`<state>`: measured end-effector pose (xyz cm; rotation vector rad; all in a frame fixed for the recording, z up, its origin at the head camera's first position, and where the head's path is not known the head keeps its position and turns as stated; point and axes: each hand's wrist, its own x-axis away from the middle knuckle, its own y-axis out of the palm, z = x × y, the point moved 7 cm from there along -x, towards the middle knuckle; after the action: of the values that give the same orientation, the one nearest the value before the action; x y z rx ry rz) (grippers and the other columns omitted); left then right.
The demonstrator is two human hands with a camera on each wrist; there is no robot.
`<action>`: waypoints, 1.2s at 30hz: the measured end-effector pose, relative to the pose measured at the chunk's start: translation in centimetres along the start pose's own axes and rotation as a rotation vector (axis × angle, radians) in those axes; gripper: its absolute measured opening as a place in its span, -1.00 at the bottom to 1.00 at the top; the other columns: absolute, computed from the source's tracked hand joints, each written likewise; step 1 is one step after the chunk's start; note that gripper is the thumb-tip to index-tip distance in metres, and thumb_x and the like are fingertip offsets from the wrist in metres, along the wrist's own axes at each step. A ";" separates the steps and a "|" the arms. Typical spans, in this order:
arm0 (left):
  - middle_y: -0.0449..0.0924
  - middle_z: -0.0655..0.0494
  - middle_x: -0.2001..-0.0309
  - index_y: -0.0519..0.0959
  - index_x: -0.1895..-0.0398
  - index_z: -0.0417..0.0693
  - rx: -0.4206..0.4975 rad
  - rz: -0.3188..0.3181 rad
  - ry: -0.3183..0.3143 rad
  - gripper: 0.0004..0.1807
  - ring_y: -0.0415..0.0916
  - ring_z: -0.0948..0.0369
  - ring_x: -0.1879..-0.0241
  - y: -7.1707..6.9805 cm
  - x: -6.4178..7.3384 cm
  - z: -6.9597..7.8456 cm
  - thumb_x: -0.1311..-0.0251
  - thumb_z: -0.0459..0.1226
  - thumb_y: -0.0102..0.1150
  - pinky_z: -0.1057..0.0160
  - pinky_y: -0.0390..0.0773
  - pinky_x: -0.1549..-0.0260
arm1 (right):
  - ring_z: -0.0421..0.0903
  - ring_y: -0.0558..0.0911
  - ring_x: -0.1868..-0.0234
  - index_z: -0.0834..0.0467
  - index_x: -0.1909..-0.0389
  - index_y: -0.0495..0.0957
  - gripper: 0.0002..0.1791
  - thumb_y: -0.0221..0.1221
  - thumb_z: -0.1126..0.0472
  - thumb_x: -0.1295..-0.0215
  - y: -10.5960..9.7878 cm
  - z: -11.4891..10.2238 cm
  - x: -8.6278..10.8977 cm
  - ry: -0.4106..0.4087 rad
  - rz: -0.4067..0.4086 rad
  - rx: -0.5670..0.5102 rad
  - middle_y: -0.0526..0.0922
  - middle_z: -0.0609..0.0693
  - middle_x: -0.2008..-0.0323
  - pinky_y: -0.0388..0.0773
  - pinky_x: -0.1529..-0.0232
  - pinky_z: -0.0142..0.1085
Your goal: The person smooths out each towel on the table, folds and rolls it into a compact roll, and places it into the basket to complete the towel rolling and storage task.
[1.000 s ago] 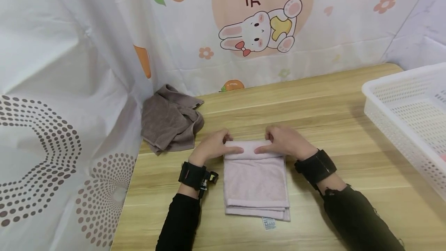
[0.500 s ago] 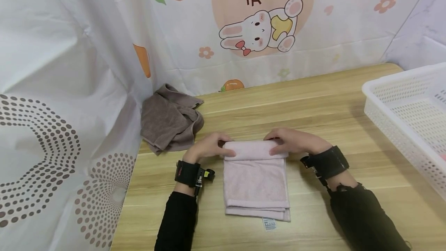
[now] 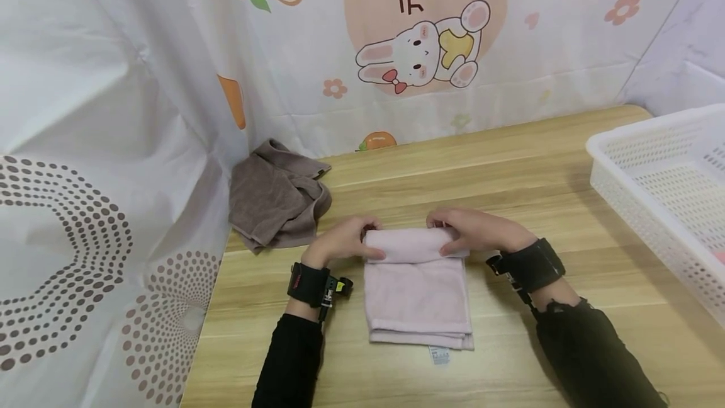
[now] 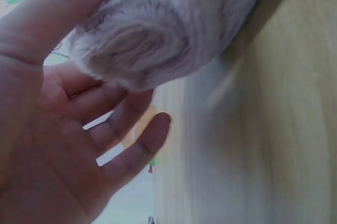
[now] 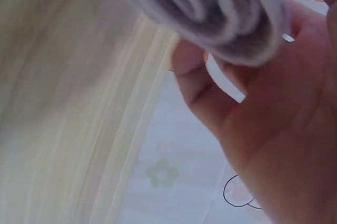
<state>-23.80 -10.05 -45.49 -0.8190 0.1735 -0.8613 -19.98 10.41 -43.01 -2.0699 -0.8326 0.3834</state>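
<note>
Printed curtain (image 3: 538, 62): white, along the far side, bearing a cartoon rabbit (image 3: 421, 52) turned sideways.
Wood-grain counter (image 3: 510, 175): light, with streaks running across it; it carries the cloths.
White plastic basket (image 3: 634, 197): perforated, at the right edge of the head view, cut off by the frame, well apart from the hands.
Pale pink towel (image 3: 419, 298): near the middle of the counter, its far end wound into a roll (image 3: 413, 245), the rest lying flat in folded layers toward the person; the wrist views show coiled layers at both ends of the roll.
Grey-brown towel (image 3: 277, 197): crumpled, beyond and to the left of the pink one, against the curtain.
Right hand (image 3: 478, 230): grips the roll's right end, thumb on the near face, fingers bent over the far side.
Left hand (image 3: 342, 239): grips the left end likewise; two of its fingers reach past the roll's underside.
Black wrist straps (image 3: 532, 264): one on each wrist.
Care label (image 3: 439, 355): pale blue, sticking out under the towel's near edge.
</note>
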 end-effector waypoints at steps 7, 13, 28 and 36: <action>0.48 0.14 0.22 0.48 0.27 -0.01 -0.009 0.098 0.061 -0.57 0.42 0.21 0.19 -0.2 -0.5 0.7 0.09 -0.22 0.59 0.27 0.48 0.12 | -0.16 0.48 0.24 -0.02 0.28 0.46 -0.50 0.50 0.43 0.16 -0.4 -0.4 -0.2 -0.070 0.099 0.034 0.47 -0.13 0.25 0.50 0.21 -0.27; 0.43 0.14 0.22 0.48 0.30 0.00 0.038 0.107 0.079 -0.58 0.37 0.20 0.18 -0.3 -0.4 0.8 0.13 -0.33 0.59 0.30 0.45 0.13 | -0.17 0.44 0.29 -0.07 0.35 0.44 -0.49 0.55 0.38 0.19 -0.1 -0.1 -0.5 -0.027 0.084 0.024 0.40 -0.14 0.30 0.44 0.25 -0.31; 0.62 0.11 0.21 0.76 0.31 -0.04 0.126 0.000 0.105 -0.72 0.45 0.24 0.43 -1.3 1.2 2.2 0.15 -0.47 0.55 0.36 0.52 0.41 | -0.21 0.36 0.36 -0.05 0.48 0.45 -0.60 0.49 0.37 0.13 0.0 -0.2 -0.1 -0.020 0.045 -0.019 0.35 -0.16 0.43 0.34 0.35 -0.40; 0.66 0.23 0.30 0.80 0.28 0.07 0.062 -0.083 -0.004 -0.71 0.56 0.26 0.36 -0.6 1.8 2.9 0.16 -0.35 0.60 0.33 0.59 0.34 | -0.27 0.41 0.46 -0.08 0.41 0.73 -0.85 0.34 -0.05 -0.24 0.0 -0.2 0.2 -0.005 -0.022 -0.172 0.46 -0.21 0.51 0.36 0.44 -0.45</action>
<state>-21.64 -9.95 -42.71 -0.7740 0.1093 -0.9389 -19.73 10.43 -42.85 -2.2163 -0.9184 0.3144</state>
